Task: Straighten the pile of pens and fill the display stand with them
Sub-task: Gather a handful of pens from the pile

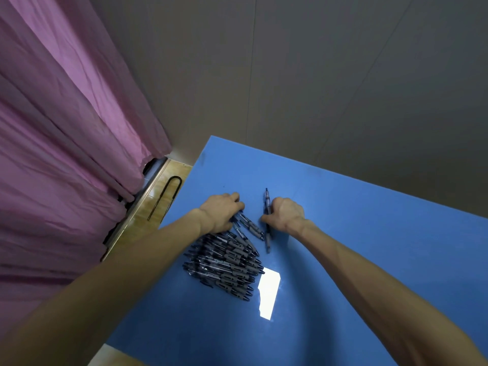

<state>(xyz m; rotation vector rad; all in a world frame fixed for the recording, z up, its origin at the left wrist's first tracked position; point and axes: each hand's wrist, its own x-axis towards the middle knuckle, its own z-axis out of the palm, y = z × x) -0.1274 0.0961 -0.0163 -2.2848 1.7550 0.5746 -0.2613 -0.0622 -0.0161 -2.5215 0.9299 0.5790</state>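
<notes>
Seen from overhead: pile of pens [227, 262] heaped loosely on a blue bench [343, 233], most lying roughly parallel. Left hand [221, 212] curled at the pile's far end, grip closed around a few pens [249, 224] fanning toward the right. Right hand [284, 213] just beside, grip holding a small upright-running bundle of pens [267, 204]. Pink curtain [66, 128] hanging at left.
</notes>
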